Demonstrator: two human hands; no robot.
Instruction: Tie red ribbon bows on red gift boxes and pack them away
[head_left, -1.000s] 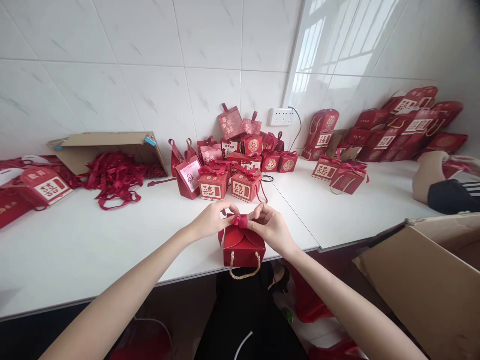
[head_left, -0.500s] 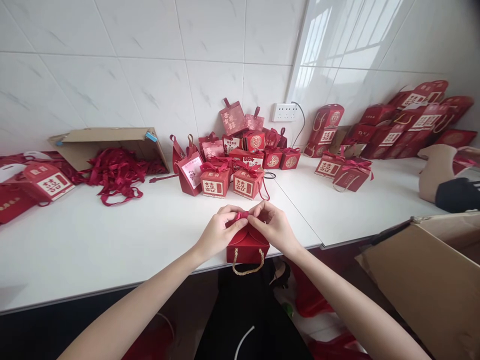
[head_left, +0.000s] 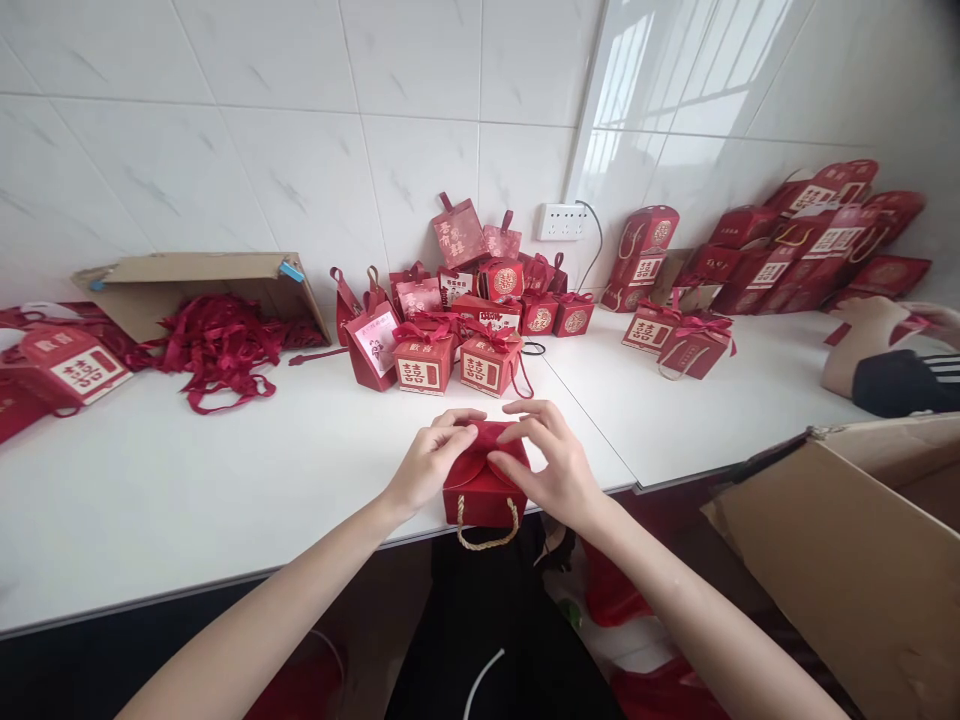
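A red gift box (head_left: 486,509) stands at the near edge of the white counter, its gold rope handle (head_left: 487,545) hanging down the side facing me. Red ribbon (head_left: 491,436) lies across the top of the box, partly covered by my fingers. At the left of the lid, thumb and forefinger of my left hand (head_left: 433,458) are pressed together on the ribbon. My right hand (head_left: 553,462) hovers at the lid's right side, its fingers spread and curved, with nothing gripped.
Behind the box stand several finished red boxes (head_left: 420,375) with bows. Loose ribbons (head_left: 221,345) spill from a cardboard box (head_left: 202,268) at left. Stacked boxes (head_left: 814,235) fill the right back, near another person's hand (head_left: 862,335). A large carton (head_left: 840,540) stands at right front.
My right hand has let go of the ribbon, and its fingers have spread. The left hand stays at the ribbon. The view has shifted slightly.
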